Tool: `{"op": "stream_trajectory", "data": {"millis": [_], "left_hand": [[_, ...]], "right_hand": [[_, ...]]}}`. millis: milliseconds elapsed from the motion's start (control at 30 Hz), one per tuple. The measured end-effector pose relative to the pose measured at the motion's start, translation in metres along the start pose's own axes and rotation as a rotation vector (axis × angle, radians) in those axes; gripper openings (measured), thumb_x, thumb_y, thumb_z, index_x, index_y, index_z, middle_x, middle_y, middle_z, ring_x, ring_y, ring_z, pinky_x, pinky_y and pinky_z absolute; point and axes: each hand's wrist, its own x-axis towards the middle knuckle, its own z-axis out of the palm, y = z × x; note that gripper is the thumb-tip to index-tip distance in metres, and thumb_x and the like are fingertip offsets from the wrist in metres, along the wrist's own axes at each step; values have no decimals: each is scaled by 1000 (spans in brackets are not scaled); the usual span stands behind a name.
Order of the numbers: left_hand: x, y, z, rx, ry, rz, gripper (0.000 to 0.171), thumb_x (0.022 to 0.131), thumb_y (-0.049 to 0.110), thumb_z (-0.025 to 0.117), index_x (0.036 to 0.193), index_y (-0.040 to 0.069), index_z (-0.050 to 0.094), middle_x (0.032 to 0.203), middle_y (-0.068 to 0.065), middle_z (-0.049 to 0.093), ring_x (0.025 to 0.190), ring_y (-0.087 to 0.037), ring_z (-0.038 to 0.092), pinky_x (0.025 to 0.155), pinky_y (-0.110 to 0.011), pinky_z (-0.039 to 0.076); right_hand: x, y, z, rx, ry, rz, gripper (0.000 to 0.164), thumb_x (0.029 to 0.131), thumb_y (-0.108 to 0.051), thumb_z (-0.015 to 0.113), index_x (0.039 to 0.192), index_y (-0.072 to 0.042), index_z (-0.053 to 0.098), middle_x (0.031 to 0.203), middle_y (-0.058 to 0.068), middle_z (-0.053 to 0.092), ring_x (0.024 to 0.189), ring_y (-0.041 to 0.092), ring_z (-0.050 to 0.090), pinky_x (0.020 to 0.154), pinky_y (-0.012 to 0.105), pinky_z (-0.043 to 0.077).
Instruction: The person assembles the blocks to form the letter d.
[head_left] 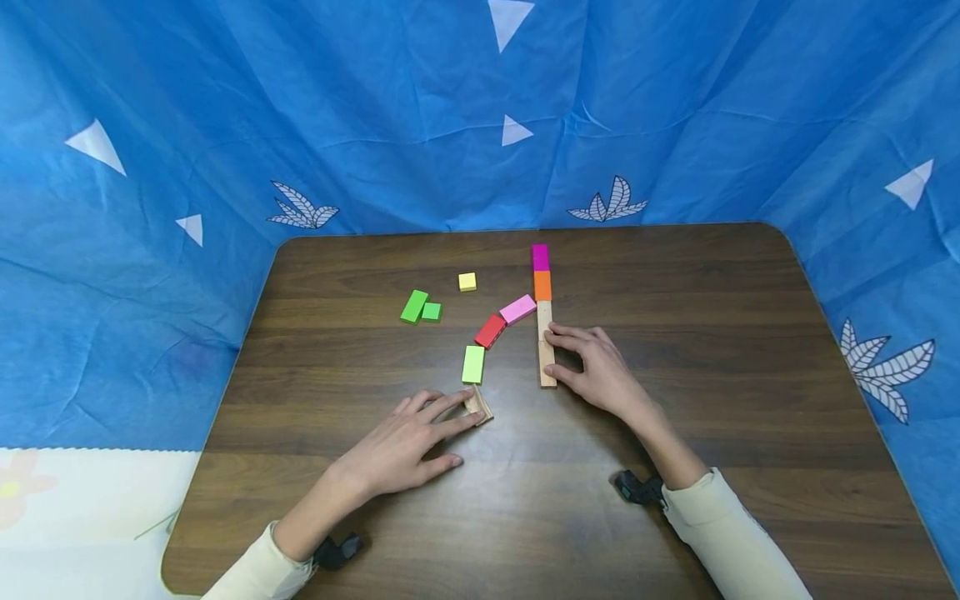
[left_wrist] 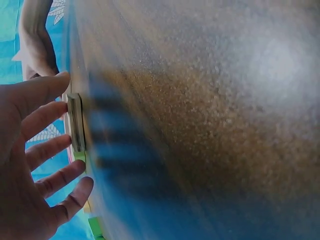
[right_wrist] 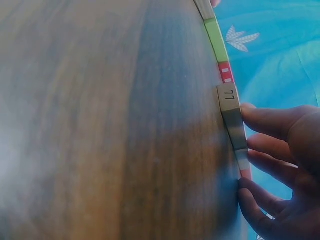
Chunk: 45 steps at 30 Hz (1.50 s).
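Observation:
My left hand (head_left: 405,442) is spread over the table, with two nearly straight fingertips touching a small plain wooden block (head_left: 477,403). That block lies at an angle just below a light green block (head_left: 473,364). On the right, my right hand (head_left: 600,371) rests its thumb and fingertips along the right side of a plain wooden block (head_left: 545,354), the nearest of a straight column. Dark printed marks show on its end in the right wrist view. Above it run another wooden block (head_left: 544,315), an orange block (head_left: 542,286) and a magenta block (head_left: 540,257).
A red block (head_left: 491,331) and a pink block (head_left: 517,309) form a diagonal from the light green block to the column. Two green blocks (head_left: 414,307) and a yellow block (head_left: 467,282) lie farther left. Blue patterned cloth (head_left: 420,150) hangs behind the brown table (head_left: 712,333).

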Motion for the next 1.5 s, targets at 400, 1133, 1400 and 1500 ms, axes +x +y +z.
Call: {"op": "stream_trajectory", "data": {"millis": [400,1133,1400,1500], "left_hand": [[1,2,0,-19,14,-3,65,105,48,68,165,42,42,177,6,34,146,-25,48,112,-55,50],[2,6,5,3,33,-15,67,105,49,68,166,40,41,178,3,33,143,-24,48,112,-52,50],[2,7,5,-1,30,-19,67,105,49,67,166,39,42,178,2,32,145,-25,47,113,-52,50],[3,7,5,6,33,-18,67,105,49,67,166,38,42,178,1,32,145,-25,47,113,-52,50]], "right_hand": [[0,1,1,-4,15,-23,59,97,-26,82,150,-7,63,163,12,56,148,36,55,115,55,39],[-1,1,0,-5,5,-10,60,97,-27,82,151,-9,63,164,10,55,149,35,54,114,54,40],[-1,1,1,1,3,-4,59,97,-26,82,151,-9,63,165,10,55,149,36,53,116,56,39],[-1,2,1,4,6,-4,59,97,-26,82,151,-9,63,164,10,55,149,36,53,116,56,39]]}}
